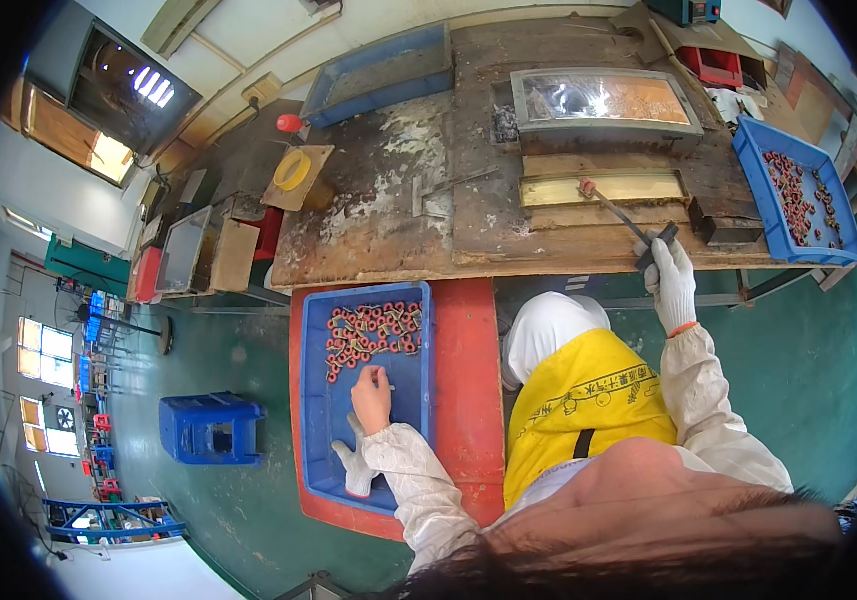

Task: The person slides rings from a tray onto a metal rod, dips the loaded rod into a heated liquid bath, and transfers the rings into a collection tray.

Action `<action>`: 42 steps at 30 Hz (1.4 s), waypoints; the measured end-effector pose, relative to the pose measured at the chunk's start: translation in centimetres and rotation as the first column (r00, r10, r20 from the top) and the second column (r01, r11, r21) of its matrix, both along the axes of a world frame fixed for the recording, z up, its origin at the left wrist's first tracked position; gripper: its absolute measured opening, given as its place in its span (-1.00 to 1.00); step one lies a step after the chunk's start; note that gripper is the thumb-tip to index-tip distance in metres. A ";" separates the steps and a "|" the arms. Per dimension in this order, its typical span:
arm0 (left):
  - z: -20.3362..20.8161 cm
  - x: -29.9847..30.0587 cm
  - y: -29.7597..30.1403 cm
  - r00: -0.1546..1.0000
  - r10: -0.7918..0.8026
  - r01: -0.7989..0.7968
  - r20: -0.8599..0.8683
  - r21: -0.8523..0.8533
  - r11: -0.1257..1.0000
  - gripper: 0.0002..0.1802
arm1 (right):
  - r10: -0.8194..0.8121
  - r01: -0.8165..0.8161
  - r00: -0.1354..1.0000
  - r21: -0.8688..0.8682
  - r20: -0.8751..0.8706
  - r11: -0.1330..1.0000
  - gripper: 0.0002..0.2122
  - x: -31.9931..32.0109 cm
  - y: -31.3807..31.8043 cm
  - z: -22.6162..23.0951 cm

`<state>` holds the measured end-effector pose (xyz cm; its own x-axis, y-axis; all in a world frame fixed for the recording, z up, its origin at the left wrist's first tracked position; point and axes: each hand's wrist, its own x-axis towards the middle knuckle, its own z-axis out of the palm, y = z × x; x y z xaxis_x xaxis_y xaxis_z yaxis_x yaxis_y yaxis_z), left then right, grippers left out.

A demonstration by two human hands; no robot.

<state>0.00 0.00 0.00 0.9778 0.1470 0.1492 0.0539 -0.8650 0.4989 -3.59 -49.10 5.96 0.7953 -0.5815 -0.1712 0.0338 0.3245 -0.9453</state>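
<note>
My right hand (671, 285), in a white glove, grips a black-handled tool (632, 229) with a thin metal shaft. At the tool's far tip sits a small red ring-shaped part (587, 187), over a narrow trough (638, 189) with a shiny yellowish surface. My bare left hand (372, 400) is over a blue tray (308, 400), its fingers curled and pressed together; what they hold, if anything, is too small to make out. Several red ring-shaped parts (373, 335) lie at the tray's far end. A loose white glove (355, 464) lies in its near part, beside my left wrist.
The tray rests on a red board (468, 380). On the worn wooden bench (378, 220) are a metal-framed glass panel (603, 100), an empty-looking blue tray (383, 85) and a yellow tape roll (291, 171). Another blue tray (748, 165) with ring parts is at right. A blue bin (208, 430) stands left.
</note>
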 end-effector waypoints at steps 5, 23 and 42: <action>0.0 0.0 -0.1 1.000 0.018 -0.018 0.014 -0.004 1.000 -0.81 | -0.031 0.025 0.998 0.102 0.059 0.995 -0.75 -0.1 -0.5 1.9; -1.0 -0.1 1.0 1.000 0.017 -0.016 0.025 -0.023 1.000 -0.80 | -0.205 0.236 0.948 -0.108 0.243 0.966 -0.73 4.7 -15.9 5.2; 0.7 -0.3 -0.4 0.999 0.040 -0.040 -0.005 0.029 0.999 -0.81 | -0.204 0.227 0.959 -0.096 0.199 0.969 -0.74 5.6 -16.5 4.3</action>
